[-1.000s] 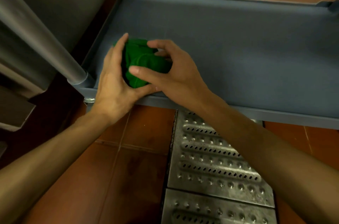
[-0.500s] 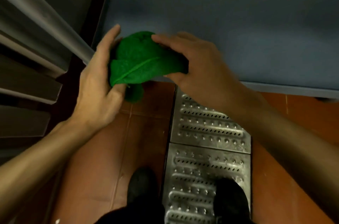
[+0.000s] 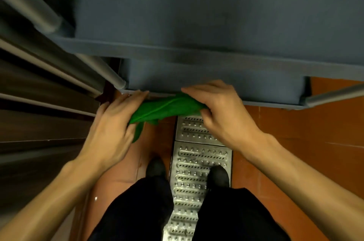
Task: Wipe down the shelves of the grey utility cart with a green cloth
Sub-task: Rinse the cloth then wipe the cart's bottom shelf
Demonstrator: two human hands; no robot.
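At the far left a metal post [image 3: 110, 73] of the grey utility cart [image 3: 197, 57] runs down to the near left corner of the lower shelf [image 3: 226, 81]. Just right of it the left hand [image 3: 116, 128] grips the left end of the green cloth [image 3: 167, 107], with its fingers laid along the bundle and a loose tail hanging below the palm.

The cloth is drawn out between both hands in a soft, creased roll. It is held in the air at the near rim of the lower shelf, above the floor and the drain grate [image 3: 197, 163]. Whether it touches the rim I cannot tell. The right hand [image 3: 222, 114] curls over the right end, pinching it with the thumb underneath.

Wiping looks paused, since the cloth lies on neither shelf and seems to be in the middle of refolding. The upper shelf [image 3: 197, 14] and the lower one show no streaks or wet marks, so how much has been wiped cannot be judged.
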